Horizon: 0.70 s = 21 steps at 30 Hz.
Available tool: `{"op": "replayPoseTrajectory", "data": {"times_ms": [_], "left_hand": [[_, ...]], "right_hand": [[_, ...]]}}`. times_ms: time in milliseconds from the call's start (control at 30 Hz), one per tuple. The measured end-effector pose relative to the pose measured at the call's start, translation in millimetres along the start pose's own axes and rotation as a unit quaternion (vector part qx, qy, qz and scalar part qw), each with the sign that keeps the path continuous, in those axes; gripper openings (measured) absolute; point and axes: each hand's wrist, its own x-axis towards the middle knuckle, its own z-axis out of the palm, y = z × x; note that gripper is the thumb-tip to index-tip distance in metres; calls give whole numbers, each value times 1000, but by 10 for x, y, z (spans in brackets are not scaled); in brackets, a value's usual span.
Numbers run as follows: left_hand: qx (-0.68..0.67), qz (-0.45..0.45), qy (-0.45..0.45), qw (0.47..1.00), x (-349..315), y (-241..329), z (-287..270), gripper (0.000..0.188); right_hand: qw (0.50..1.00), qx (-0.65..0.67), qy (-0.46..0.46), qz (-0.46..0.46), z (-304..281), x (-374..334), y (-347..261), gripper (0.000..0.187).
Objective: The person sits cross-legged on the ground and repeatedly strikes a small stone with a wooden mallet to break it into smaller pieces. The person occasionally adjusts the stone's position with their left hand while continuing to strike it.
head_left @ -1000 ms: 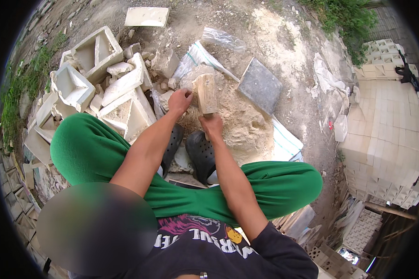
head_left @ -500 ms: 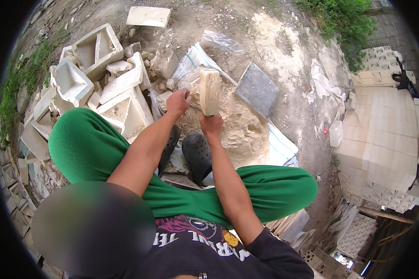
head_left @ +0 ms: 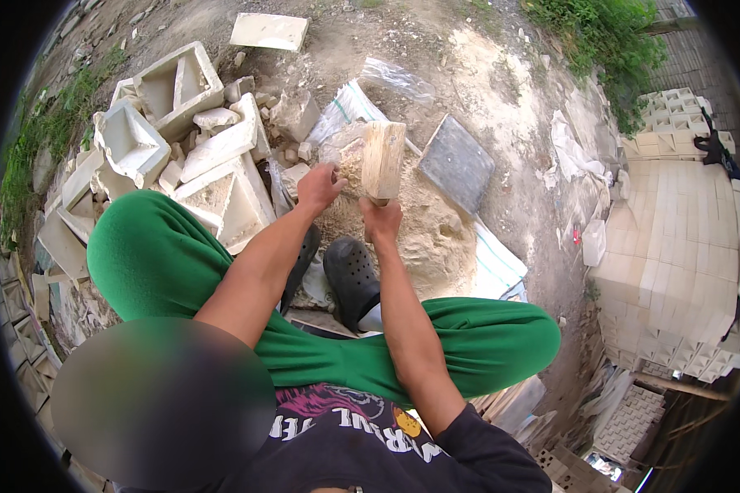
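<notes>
My right hand is closed round the near end of a thick wooden mallet; its grip is hidden by the fingers. The mallet's pale block-shaped head points away from me, over a heap of crushed tan stone. To its left, my left hand is closed, fingertips drawn together at the heap's edge. Whatever those fingers hold, if anything, is hidden. A pale stone lump lies just beyond the left hand, partly behind the mallet. Under the heap is a white woven sack with blue-green stripes.
Broken white box-shaped blocks are piled at the left. A grey square slab lies right of the mallet, and a pale block lies farther off. Stacked pale blocks stand at the right. My dark clogs are close to the heap.
The mallet has shifted slightly right and its broad face shows more. My left hand stays closed in about the same place by the heap. The whole view has shifted a little.
</notes>
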Motion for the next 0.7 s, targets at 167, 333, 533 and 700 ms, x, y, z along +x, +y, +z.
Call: {"op": "replayPoseTrajectory", "data": {"times_ms": [167,333,533,700], "left_hand": [[27,8,-10,1000,44,0,40,30],[20,26,-8,999,31,-18,82,30],[-24,3,10,1000,-2,-62,53,24],[30,18,-6,999,27,-1,65,22]], "right_hand": [[996,-86,-21,-15,122,-101,157,41],[996,-67,-35,37,262,103,504,43],[998,-48,-17,26,44,19,31,48],[996,-63,-20,-52,108,18,123,46]]}}
